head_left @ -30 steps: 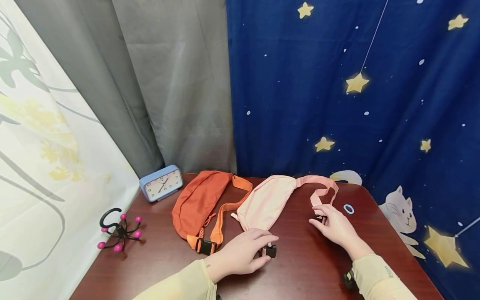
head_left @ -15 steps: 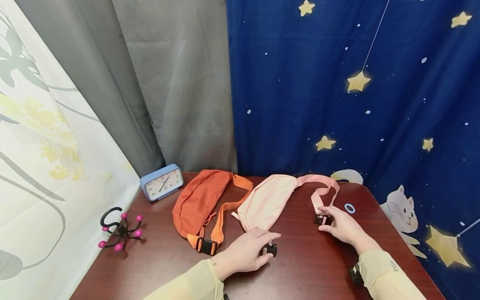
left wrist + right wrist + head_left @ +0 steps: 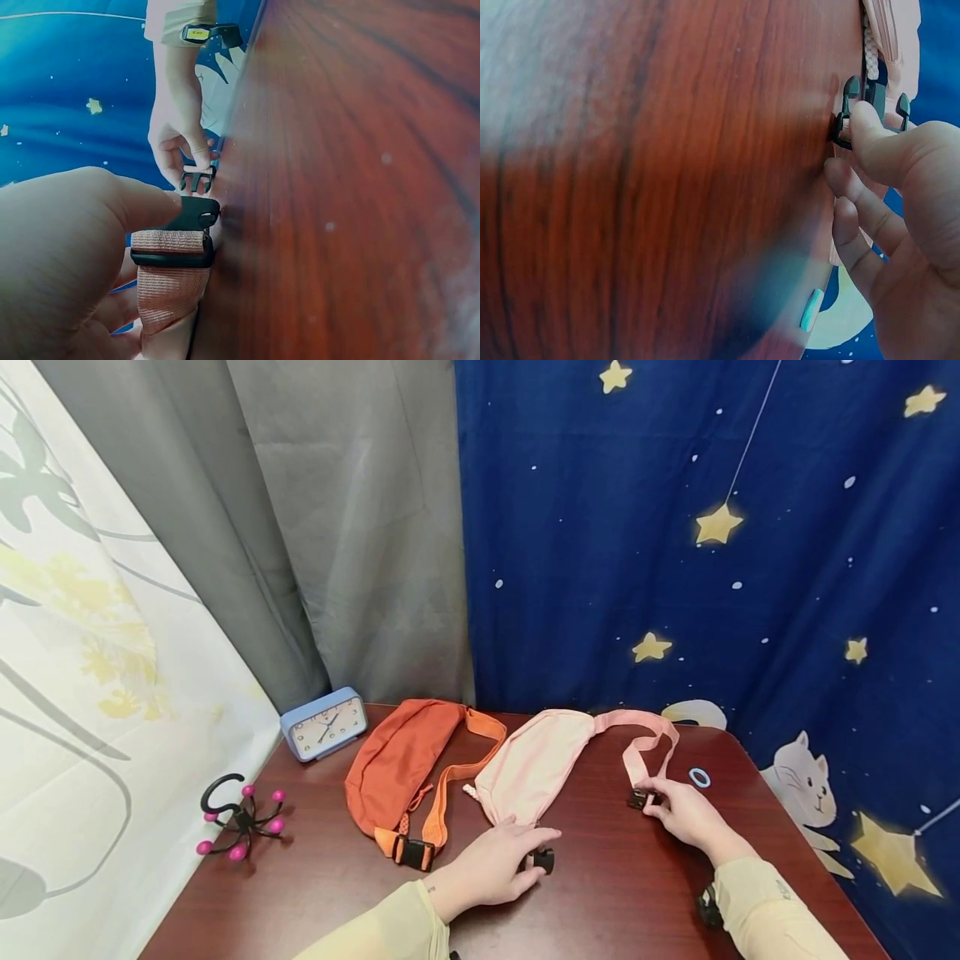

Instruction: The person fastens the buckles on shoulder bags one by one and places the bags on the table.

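Observation:
A pale pink waist bag (image 3: 534, 764) lies on the table, its pink strap (image 3: 637, 718) looping off to the right. My left hand (image 3: 487, 864) grips the black socket half of its buckle (image 3: 196, 212), thumb over it in the left wrist view. Pink webbing (image 3: 172, 292) runs through that half. On the right, my right hand (image 3: 686, 814) pinches the pronged buckle half (image 3: 641, 798) between thumb and fingers. Its black prongs (image 3: 851, 86) point toward the left hand, and the two halves are apart. An orange-red waist bag (image 3: 401, 768) lies left of the pink one, its buckle (image 3: 412, 853) fastened.
A blue alarm clock (image 3: 324, 725) stands at the back left. Nearer on the left is a black hook-shaped piece with pink balls (image 3: 242, 820). A small light-blue ring (image 3: 699, 777) lies beyond my right hand. Curtains (image 3: 390, 543) hang behind the table (image 3: 600, 910).
My right hand has shifted slightly right, and its fingers have closed on the pronged buckle half. The left hand keeps hold of the socket half, almost unmoved.

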The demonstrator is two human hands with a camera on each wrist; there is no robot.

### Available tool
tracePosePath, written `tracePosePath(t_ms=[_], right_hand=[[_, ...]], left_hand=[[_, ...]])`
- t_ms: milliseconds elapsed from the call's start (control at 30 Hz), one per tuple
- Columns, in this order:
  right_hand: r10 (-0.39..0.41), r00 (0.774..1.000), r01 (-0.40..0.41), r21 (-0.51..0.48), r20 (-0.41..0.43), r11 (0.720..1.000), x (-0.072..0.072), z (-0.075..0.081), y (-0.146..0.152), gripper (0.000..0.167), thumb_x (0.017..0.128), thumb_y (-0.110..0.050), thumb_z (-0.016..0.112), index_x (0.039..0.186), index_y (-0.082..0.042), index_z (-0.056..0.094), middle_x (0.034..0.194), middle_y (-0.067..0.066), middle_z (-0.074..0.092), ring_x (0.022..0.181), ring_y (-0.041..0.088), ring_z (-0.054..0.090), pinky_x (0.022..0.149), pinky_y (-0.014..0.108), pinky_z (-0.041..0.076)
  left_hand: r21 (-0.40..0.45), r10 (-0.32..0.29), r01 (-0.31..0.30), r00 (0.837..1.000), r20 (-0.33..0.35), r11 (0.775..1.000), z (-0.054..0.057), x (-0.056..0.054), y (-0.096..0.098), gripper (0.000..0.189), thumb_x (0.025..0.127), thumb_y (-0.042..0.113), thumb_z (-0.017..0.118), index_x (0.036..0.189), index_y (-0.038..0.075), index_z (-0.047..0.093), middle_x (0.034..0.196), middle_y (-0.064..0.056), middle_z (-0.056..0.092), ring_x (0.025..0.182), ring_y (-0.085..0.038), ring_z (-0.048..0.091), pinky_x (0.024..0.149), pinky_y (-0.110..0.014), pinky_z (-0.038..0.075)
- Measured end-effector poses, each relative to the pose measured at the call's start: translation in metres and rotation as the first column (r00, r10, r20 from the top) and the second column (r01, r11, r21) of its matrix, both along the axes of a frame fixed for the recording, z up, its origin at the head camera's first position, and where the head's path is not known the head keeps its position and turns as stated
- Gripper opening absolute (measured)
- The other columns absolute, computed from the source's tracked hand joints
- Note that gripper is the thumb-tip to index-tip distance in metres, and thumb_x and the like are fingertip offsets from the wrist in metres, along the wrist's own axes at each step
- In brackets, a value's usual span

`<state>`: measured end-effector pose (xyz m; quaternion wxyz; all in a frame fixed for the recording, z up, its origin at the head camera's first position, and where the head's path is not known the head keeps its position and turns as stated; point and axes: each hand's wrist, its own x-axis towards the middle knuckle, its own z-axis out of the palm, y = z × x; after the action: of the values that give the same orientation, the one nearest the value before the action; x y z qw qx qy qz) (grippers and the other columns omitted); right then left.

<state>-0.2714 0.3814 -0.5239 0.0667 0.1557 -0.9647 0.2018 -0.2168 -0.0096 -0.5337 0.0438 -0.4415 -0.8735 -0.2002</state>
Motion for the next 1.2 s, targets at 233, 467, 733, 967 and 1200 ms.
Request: tracePosePath(t_ms=[233, 467, 733, 967, 1200], right_hand=[[0.013, 0.998, -0.012, 0.021, -0.064, 1.000, -0.003, -0.002, -0.002, 0.022, 0.092, -0.007, 0.086, 0.111, -0.016, 0.079, 0.098, -0.005, 0.078, 0.085, 0.010, 0.065, 0.082, 0.038, 0.058], [0.036, 0.994, -0.035, 0.011, -0.105, 0.999, -0.003, -0.001, -0.007, 0.020, 0.093, -0.005, 0.084, 0.111, -0.014, 0.081, 0.103, 0.000, 0.082, 0.098, 0.024, 0.076, 0.095, 0.055, 0.062], [0.084, 0.988, -0.085, 0.004, -0.126, 0.996, -0.005, 0.003, -0.016, 0.019, 0.095, -0.006, 0.083, 0.107, -0.021, 0.080, 0.101, -0.008, 0.079, 0.096, 0.014, 0.074, 0.090, 0.044, 0.062], [0.121, 0.986, -0.120, 0.020, -0.112, 0.993, -0.004, 0.008, -0.024, 0.022, 0.095, -0.005, 0.083, 0.111, -0.021, 0.080, 0.102, -0.012, 0.078, 0.095, 0.008, 0.071, 0.091, 0.041, 0.062], [0.220, 0.962, -0.218, 0.029, -0.164, 0.976, 0.002, 0.008, -0.036, 0.027, 0.092, -0.003, 0.085, 0.111, -0.021, 0.080, 0.100, -0.013, 0.076, 0.092, 0.003, 0.068, 0.087, 0.037, 0.061]], left_hand=[[-0.008, 0.019, -0.019, 1.000, 0.001, 1.000, -0.002, -0.002, 0.001, 0.056, 0.103, 0.025, 0.077, 0.156, 0.022, 0.058, 0.122, 0.013, 0.077, 0.112, 0.004, 0.068, 0.127, -0.055, 0.046], [-0.010, 0.032, -0.032, 0.999, -0.017, 0.999, -0.003, -0.001, 0.002, 0.053, 0.103, 0.025, 0.077, 0.154, 0.024, 0.061, 0.112, 0.015, 0.077, 0.105, 0.006, 0.069, 0.126, -0.054, 0.046], [-0.016, 0.028, -0.029, 0.999, -0.036, 0.999, -0.001, 0.001, 0.002, 0.050, 0.103, 0.025, 0.077, 0.151, 0.023, 0.064, 0.116, 0.013, 0.080, 0.113, 0.003, 0.072, 0.125, -0.055, 0.047], [-0.017, 0.032, -0.032, 0.999, -0.023, 0.999, -0.003, 0.001, 0.001, 0.048, 0.104, 0.026, 0.076, 0.151, 0.025, 0.065, 0.121, 0.013, 0.080, 0.117, 0.004, 0.072, 0.126, -0.054, 0.046], [-0.012, 0.018, -0.019, 0.998, -0.055, 1.000, -0.004, 0.001, 0.000, 0.046, 0.104, 0.025, 0.075, 0.149, 0.024, 0.067, 0.136, 0.011, 0.078, 0.130, -0.002, 0.070, 0.125, -0.055, 0.047]])
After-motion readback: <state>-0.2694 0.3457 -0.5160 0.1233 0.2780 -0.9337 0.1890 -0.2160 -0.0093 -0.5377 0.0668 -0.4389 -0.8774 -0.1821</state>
